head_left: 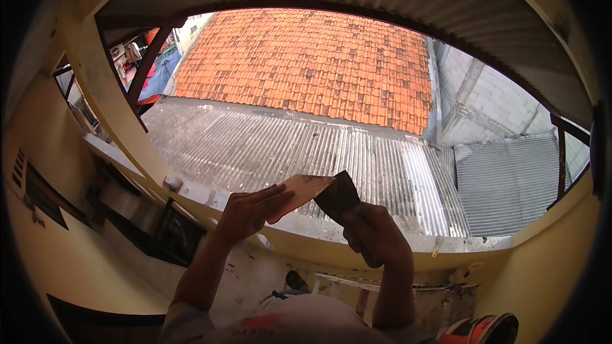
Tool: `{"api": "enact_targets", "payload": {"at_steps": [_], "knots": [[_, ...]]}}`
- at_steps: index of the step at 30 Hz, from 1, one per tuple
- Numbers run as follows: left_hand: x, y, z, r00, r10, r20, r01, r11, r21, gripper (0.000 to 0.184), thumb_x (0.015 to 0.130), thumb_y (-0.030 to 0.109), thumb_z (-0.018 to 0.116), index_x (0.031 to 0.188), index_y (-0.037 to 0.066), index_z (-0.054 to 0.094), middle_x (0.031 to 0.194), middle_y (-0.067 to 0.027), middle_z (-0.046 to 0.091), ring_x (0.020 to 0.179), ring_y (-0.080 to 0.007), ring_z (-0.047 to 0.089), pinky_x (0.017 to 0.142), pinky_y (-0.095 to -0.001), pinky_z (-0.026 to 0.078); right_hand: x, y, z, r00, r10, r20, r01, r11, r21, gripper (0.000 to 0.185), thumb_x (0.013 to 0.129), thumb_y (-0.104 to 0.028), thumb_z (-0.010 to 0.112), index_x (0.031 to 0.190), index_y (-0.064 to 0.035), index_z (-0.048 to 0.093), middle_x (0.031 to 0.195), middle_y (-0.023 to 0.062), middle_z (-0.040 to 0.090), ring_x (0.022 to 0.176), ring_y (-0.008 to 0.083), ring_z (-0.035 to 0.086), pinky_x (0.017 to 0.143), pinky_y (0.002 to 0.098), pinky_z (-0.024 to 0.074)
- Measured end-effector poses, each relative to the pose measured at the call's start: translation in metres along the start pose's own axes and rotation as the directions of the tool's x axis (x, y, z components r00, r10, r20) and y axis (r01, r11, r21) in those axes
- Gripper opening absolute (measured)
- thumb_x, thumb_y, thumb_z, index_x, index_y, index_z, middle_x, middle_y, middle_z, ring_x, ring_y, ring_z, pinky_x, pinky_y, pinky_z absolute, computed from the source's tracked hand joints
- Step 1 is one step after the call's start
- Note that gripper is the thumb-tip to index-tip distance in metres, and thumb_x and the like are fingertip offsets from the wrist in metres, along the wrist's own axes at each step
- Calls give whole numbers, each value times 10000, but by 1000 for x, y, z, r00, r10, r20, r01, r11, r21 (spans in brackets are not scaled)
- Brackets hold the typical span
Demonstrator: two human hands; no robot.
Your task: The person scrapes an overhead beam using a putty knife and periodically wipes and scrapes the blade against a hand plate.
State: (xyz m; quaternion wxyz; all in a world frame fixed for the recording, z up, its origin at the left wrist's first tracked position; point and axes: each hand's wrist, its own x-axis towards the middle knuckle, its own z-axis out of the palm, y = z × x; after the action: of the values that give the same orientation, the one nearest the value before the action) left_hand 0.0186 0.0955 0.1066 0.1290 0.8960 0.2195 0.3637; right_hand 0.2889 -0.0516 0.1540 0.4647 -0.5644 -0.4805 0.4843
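A dark scraper (338, 199) is up in the middle, and its wide end meets a pale flat piece (299, 192) on its left. The right hand (377, 232) is curled tight around the scraper. The left hand (252, 213) is partly open, pinching the pale flat piece with long, straight fingers. Past the ledge (472, 243) is a grey bumpy roof (287, 153). Far off is an orange roof (306, 64). Near right sits a bucket (468, 330)

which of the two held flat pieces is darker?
The scraper in the right hand: it looks nearly black, whereas the flat piece in the left hand is pale.
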Motion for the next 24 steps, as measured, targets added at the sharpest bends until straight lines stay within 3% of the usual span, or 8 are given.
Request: {"api": "enact_targets", "payload": {"at_steps": [5, 6, 7, 9, 13, 15, 21, 24], "knots": [[-34, -23, 22, 899, -432, 70, 434, 862, -262, 340, 863, -38, 630, 1198, 18, 651, 851, -81, 720, 670, -171, 694, 603, -319, 556, 4, -6, -4, 992, -66, -107, 67, 998, -3, 187, 1015, -168, 564, 943, 2, 593, 654, 17, 564, 532, 80, 512, 483, 266, 424], [-32, -14, 25, 803, -570, 175, 521, 527, -671, 284, 872, -8, 637, 1156, -19, 640, 819, -36, 673, 632, -98, 626, 559, -279, 521, 9, 1, -3, 963, -196, -184, 169, 974, -149, 174, 1016, -161, 559, 995, 4, 607, 661, 13, 568, 554, 81, 515, 512, 276, 435], [-26, 1, 23, 803, -571, 171, 517, 524, -677, 284, 872, -8, 637, 1156, -19, 640, 819, -36, 673, 632, -98, 626, 559, -279, 521, 14, 9, -3, 914, -329, -236, 253, 919, -302, 177, 1016, -154, 554, 1047, 6, 621, 669, 9, 572, 577, 82, 518, 541, 285, 446], [-15, 30, 16, 670, -685, 284, 327, -70, -942, 312, 869, 11, 646, 1180, -15, 630, 937, -50, 687, 651, -115, 643, 546, -261, 523, 23, 21, 1, 893, -384, -235, 284, 886, -366, 177, 993, -84, 561, 1133, -4, 634, 718, 26, 578, 635, 110, 533, 598, 306, 458], [-11, 46, 15, 704, -665, 249, 337, 3, -942, 332, 871, 21, 639, 1198, -29, 612, 974, -75, 679, 720, -134, 669, 575, -247, 542, 36, 33, 15, 567, -819, -83, 435, 384, -814, 279, 842, 10, 687, 1113, -53, 690, 824, 81, 598, 741, 274, 601, 676, 406, 486], [0, 60, 3, 688, -624, 370, 254, -270, -929, 303, 891, 41, 624, 1182, -43, 608, 928, -70, 667, 742, -139, 671, 531, -240, 523, 38, 43, 14, 532, -845, -53, 417, 316, -852, 309, 808, 44, 655, 1102, -40, 695, 853, 97, 611, 769, 296, 591, 714, 421, 488], [-7, 48, 12, 673, -731, 112, 48, -108, -993, 261, 879, 48, 650, 1130, -22, 637, 877, -74, 673, 654, -135, 646, 476, -255, 489, 32, 43, -19, 546, -829, 118, 439, 163, -884, 353, 739, 25, 675, 1083, -46, 707, 873, 97, 612, 815, 311, 583, 763, 421, 482], [-5, 44, -2, 696, -715, -72, 187, 278, -942, 195, 852, 71, 694, 1030, -4, 673, 846, -66, 703, 663, -115, 656, 584, -288, 533, 29, 48, -18, 675, -721, -158, 436, 562, -703, 126, 868, -38, 645, 989, -31, 679, 744, 69, 610, 661, 206, 570, 639, 375, 483]]}}
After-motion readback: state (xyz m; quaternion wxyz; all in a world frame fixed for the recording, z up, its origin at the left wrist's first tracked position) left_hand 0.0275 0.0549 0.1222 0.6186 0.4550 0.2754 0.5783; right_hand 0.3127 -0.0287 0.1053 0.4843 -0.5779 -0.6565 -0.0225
